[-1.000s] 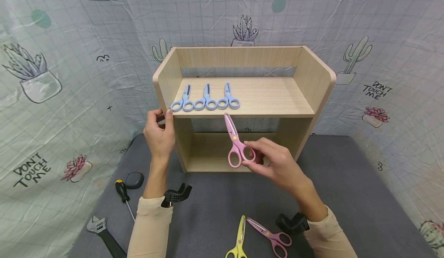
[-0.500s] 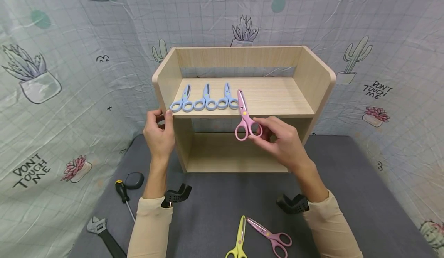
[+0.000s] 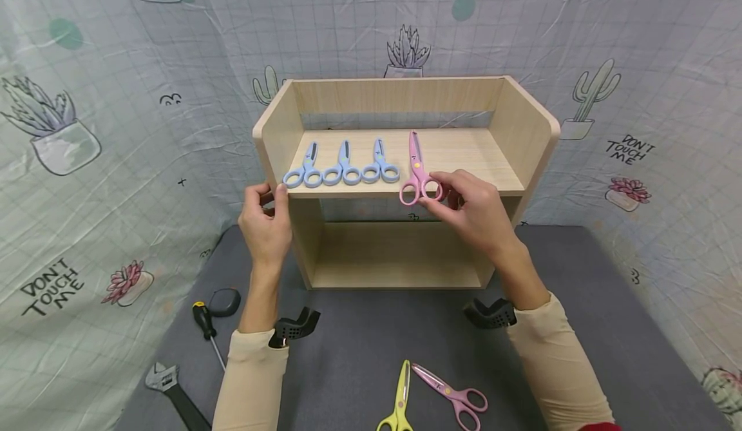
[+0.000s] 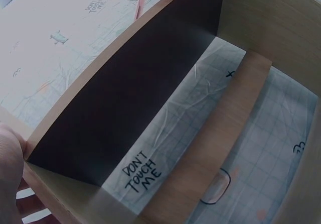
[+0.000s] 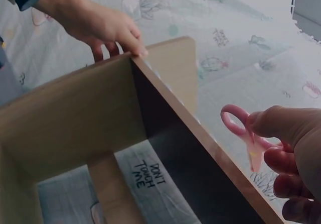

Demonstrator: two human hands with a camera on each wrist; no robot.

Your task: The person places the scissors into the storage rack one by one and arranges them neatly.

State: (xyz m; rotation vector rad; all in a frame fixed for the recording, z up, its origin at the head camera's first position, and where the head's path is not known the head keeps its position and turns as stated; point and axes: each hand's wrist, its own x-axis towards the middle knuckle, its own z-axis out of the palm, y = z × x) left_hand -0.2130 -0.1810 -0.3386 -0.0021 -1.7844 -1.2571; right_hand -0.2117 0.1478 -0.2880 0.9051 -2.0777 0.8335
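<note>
Nearest, yellow scissors lie on the grey counter. Farther, the left hand grips the wooden shelf unit's left edge. The right hand pinches the pink scissors by their handle, blades resting on the top shelf beside three blue scissors.

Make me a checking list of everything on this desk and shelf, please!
Surface: grey felt tabletop.
Job's things: pink plastic scissors on the wooden shelf unit, beside three blue scissors.
Clutter: yellow scissors, second pink scissors, screwdriver, wrench, tape measure.
Grippers: right hand pinches the pink scissors' handle; left hand grips the shelf's side.
Cables: nothing seen.
Surroundings: cactus-print cloth.
</note>
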